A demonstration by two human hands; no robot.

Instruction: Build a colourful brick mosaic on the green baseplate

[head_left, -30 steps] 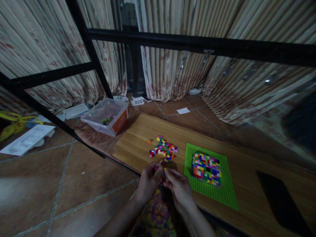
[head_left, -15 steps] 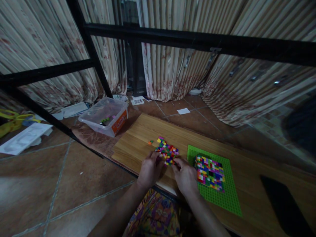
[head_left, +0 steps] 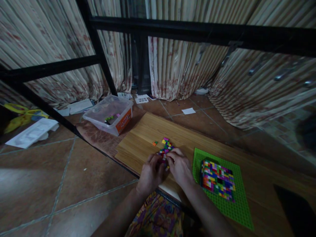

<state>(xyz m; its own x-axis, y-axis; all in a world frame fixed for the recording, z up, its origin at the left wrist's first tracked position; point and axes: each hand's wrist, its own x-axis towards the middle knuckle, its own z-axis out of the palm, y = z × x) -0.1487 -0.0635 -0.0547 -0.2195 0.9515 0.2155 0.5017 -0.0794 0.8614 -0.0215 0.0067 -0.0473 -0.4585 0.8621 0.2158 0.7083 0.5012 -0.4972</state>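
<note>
- Faces curtains (head_left: 168, 72) at the back, striped and pleated, reaching down to the floor (head_left: 91, 187) of brown tiles.
- Looks past a black frame (head_left: 172, 27) crossing in front of the curtains.
- Has a wooden worktop (head_left: 138, 140) set slantwise ahead, running off to the lower right.
- Has a green baseplate (head_left: 229, 210) lying flat on the worktop, to the right of both hands.
- Shows a clear tub (head_left: 103, 125) just beyond the worktop's left end, with a few small pieces (head_left: 109, 118) inside.
- Shows a dark slab (head_left: 296, 209) flat on the worktop, right of the baseplate.
- Has a many-coloured block (head_left: 214, 177) resting on the baseplate, with a dark gap near the middle of its top.
- Bends left hand (head_left: 149, 172) over the near left edge of the bricks, fingers curled; cannot tell the grip as clenched, released or grasping a brick.
- Brings right hand (head_left: 181, 166) to their right edge, fingertips close together; cannot tell whether grasping anything in that grip.
- Has the loose bricks (head_left: 165, 149) heaped on the worktop, partly hidden by both hands.
- Shows an orange-and-green bit (head_left: 155, 143) apart from the heap, to its left.
</note>
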